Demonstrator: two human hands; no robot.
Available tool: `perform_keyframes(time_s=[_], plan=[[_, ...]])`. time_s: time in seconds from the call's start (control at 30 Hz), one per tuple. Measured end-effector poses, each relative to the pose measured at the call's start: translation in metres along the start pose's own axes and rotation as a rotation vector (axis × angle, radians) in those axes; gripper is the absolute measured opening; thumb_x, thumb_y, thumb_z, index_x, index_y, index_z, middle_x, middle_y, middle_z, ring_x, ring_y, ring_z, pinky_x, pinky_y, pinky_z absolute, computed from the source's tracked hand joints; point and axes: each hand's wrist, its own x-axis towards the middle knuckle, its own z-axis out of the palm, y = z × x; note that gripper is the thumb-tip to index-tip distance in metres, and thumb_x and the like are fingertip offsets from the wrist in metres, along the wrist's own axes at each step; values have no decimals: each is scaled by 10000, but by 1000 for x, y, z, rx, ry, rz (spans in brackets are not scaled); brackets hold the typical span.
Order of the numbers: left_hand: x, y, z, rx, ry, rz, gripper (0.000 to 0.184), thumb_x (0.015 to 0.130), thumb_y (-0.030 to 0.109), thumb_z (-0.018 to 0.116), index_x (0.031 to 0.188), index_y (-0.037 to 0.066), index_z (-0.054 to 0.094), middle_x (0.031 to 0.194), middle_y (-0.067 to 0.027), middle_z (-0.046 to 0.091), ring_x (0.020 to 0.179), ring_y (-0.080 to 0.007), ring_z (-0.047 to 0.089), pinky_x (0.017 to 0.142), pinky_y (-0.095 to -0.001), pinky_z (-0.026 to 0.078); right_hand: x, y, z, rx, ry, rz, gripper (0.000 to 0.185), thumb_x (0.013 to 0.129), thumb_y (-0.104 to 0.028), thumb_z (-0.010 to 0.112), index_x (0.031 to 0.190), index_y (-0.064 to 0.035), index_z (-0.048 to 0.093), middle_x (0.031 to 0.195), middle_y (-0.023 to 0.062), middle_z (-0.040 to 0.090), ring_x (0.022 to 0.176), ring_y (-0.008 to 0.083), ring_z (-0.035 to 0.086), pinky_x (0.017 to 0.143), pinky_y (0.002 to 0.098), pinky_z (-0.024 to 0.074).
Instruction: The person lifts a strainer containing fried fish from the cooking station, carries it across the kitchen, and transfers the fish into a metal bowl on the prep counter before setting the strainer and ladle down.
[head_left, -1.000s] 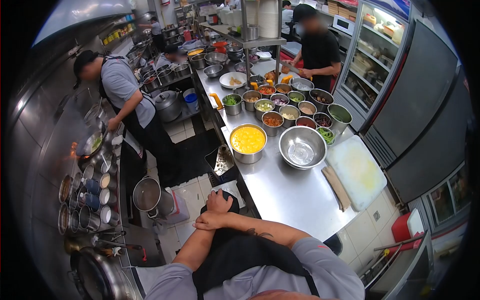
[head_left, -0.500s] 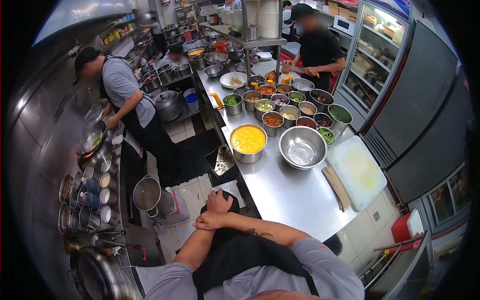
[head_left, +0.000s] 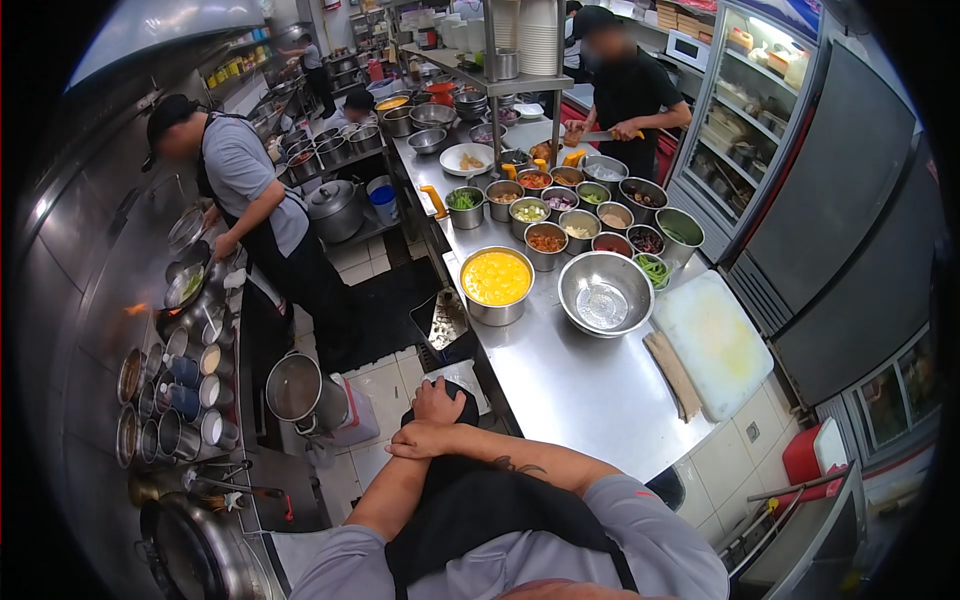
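Observation:
My left hand (head_left: 438,403) lies on the black cloth over my knee, its fingers loosely spread and holding nothing. Across it comes my right hand (head_left: 420,440), closed around my left wrist. Ahead on the steel counter (head_left: 580,395) stands a pot of yellow liquid that looks like beaten egg (head_left: 496,278). Beside that pot is a wide metal bowl (head_left: 605,295). Neither hand touches anything on the counter.
Metal pots of chopped ingredients (head_left: 546,244) crowd behind the bowl. A white cutting board (head_left: 712,345) and folded cloth (head_left: 672,376) lie right. Left, a co-worker (head_left: 260,190) holds a wok (head_left: 187,285); another (head_left: 630,90) holds a knife (head_left: 598,136). A large pot (head_left: 294,388) stands left of my hands.
My hands stay as they were. At the stove, the co-worker's wok has shifted slightly and the flame shows further left. The far co-worker's knife has moved a little and leans closer over the food.

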Motion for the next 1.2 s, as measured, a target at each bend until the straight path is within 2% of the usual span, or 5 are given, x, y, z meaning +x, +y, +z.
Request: perform_keyframes(time_s=[0.33, 0.43, 0.53, 0.9, 1.2], plan=[[1, 0, -2, 1, -9, -3, 588, 766, 438, 613, 1210, 54, 587, 1148, -206, 562, 1091, -389, 543, 880, -535, 469, 0, -5, -3, 28, -10, 19, 460, 966, -388, 469, 854, 9, 672, 804, 245, 660, 773, 417, 643, 739, 472, 489], [0, -3, 6, 5, 98, 40, 575, 743, 418, 677, 1183, 53, 614, 1046, -207, 584, 1000, -399, 576, 827, -521, 491, 1, 2, 0, 18, -3, -8, 456, 968, -377, 468, 835, 15, 661, 780, 247, 652, 740, 416, 635, 718, 469, 485], [0, -4, 8, -8, 111, 45, 561, 742, 423, 675, 1162, 55, 623, 1029, -208, 584, 986, -403, 577, 821, -527, 489, 1, 1, 1, 60, 17, -27, 459, 971, -367, 466, 815, 23, 650, 761, 249, 644, 713, 414, 627, 704, 465, 481], [-2, -4, 5, -54, 84, 24, 557, 742, 434, 666, 1126, 32, 634, 1090, -232, 584, 1042, -419, 557, 849, -558, 469, 1, 0, 1, 14, -36, -3, 507, 999, -388, 433, 810, 31, 645, 729, 241, 633, 690, 387, 621, 721, 432, 477], [-2, -9, 6, -40, 53, -7, 595, 731, 464, 663, 1147, 38, 642, 1096, -226, 591, 1028, -415, 573, 858, -554, 471, 8, 5, 8, 8, -45, 10, 511, 1002, -391, 427, 805, 29, 640, 728, 231, 639, 710, 390, 626, 751, 437, 471]])
